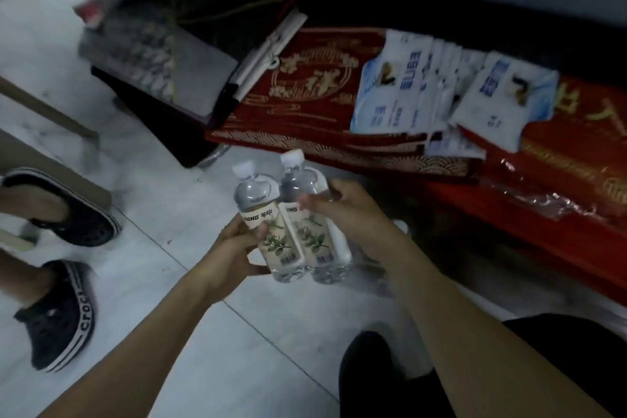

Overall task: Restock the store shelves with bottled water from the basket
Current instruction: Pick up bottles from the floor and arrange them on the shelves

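Observation:
Two clear water bottles with white caps and cream leaf-print labels are held side by side above the tiled floor. My left hand (234, 248) grips the left bottle (268, 231) around its label. My right hand (346, 210) grips the right bottle (315, 234) from the right side, fingers curled over its shoulder. The bottles touch each other and tilt slightly to the left. No basket shows in this view.
Red and gold boxes (305, 98) lie on a low dark shelf ahead, with several white and blue packets (441, 92) on top. A grey case (142, 44) sits at the upper left. Another person's feet in dark clogs (64, 312) stand at the left.

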